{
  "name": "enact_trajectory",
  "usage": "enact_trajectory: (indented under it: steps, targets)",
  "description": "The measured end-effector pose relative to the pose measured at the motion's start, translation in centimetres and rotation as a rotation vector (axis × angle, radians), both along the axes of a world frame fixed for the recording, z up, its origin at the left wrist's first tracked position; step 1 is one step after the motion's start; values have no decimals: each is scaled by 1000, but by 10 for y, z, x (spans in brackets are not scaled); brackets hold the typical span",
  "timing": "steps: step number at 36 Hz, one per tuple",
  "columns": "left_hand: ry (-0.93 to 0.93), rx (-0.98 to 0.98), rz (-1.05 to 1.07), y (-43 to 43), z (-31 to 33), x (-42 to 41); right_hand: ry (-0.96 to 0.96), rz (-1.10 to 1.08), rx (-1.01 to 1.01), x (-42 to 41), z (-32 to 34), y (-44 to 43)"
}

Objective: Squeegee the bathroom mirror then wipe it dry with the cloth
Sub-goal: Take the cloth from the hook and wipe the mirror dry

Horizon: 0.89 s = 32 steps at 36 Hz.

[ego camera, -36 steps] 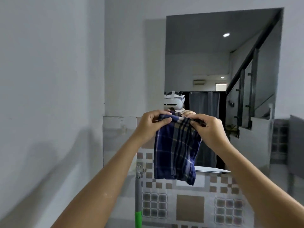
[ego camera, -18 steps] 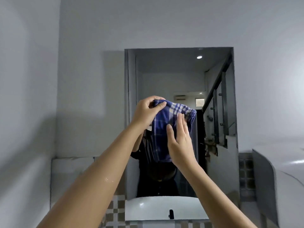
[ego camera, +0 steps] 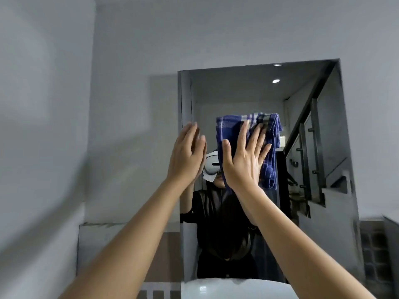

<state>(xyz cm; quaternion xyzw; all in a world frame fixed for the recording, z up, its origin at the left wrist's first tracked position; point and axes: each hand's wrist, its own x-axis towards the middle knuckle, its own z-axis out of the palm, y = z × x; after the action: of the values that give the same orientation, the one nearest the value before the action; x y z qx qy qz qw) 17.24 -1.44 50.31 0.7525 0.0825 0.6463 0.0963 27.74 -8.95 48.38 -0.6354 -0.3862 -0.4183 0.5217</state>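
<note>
Step in hand: the drying pass, by my judgement; no squeegee shows anywhere in the frame, and the cloth is already up at the glass.
Mirror (ego camera: 248, 93): a tall pane on the wall, right of centre, reflecting a stair rail, a ceiling light and the person's dark top.
Cloth (ego camera: 271, 147): blue plaid, folded to a hanging pad, at the centre of the frame over the mirror's upper middle; its lower end drapes free at the right of the palm.
Right hand (ego camera: 244, 160): flat and spread wide, fingers up, palm laid on the cloth. It pins the fabric rather than gripping it, which looks chosen so that a broad face of cloth meets the glass.
Left hand (ego camera: 186, 154): open, fingers straight and close together, holding nothing. It stands just left of the cloth, apart from it, over the mirror's left edge. Whether it touches the glass I cannot tell.
Basin (ego camera: 237, 288): white rim at the bottom centre, under the mirror, so drips would fall there.
Risk: a cloth held by palm pressure alone may slip down if the push eases.
Blur: the left wall is smeared, so detail there is unreadable.
</note>
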Motion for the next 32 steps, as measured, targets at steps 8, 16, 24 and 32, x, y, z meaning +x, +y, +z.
enact_trajectory:
  steps: [8,16,24,32]
  targets:
    - [190,198,205,34,-69,7,-166,-162,-65,-3,51,16]
    - [148,180,212,34,-73,10,-463,-232,-329,-36,107,51]
    - [136,198,200,37,-74,11,-404,-304,-219,3,136,13]
    - [106,183,220,38,-80,17,118,-375,77,99,109,-74]
